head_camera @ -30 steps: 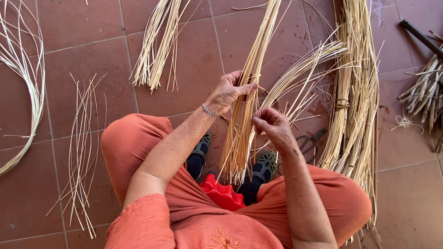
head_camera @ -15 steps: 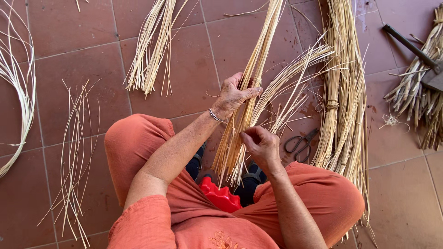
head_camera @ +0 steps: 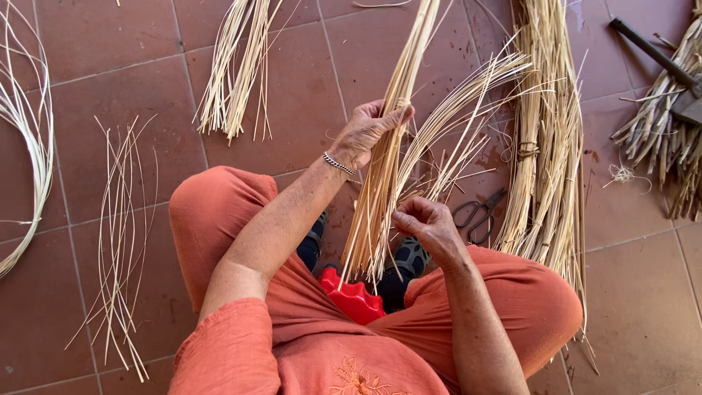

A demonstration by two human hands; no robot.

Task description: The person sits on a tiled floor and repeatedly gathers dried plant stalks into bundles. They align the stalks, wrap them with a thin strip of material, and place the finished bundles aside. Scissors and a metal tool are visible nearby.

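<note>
Head view, looking down on your lap. Your left hand (head_camera: 369,132) wraps its fingers around the upper part of a bundle of pale straw-coloured reeds (head_camera: 380,183), thumb across the front, holding it slanted so the cut ends hang just above a red ribbed plastic seat edge (head_camera: 355,296) between your knees. Your right hand (head_camera: 428,223) sits lower and just beside the bundle, its fingers pinched together on a few thin strands at the bundle's right side. To do this well, keep the upper grip firm so the bundle does not fan out, and draw the pinched strands cleanly along their length rather than sideways. Your left forearm reaches forward across the left knee, wrist bent slightly back; your right elbow is tucked in, wrist curled inward. Scissors (head_camera: 479,216) lie on the tiled floor (head_camera: 117,80) near a tied reed sheaf (head_camera: 545,161).
</note>
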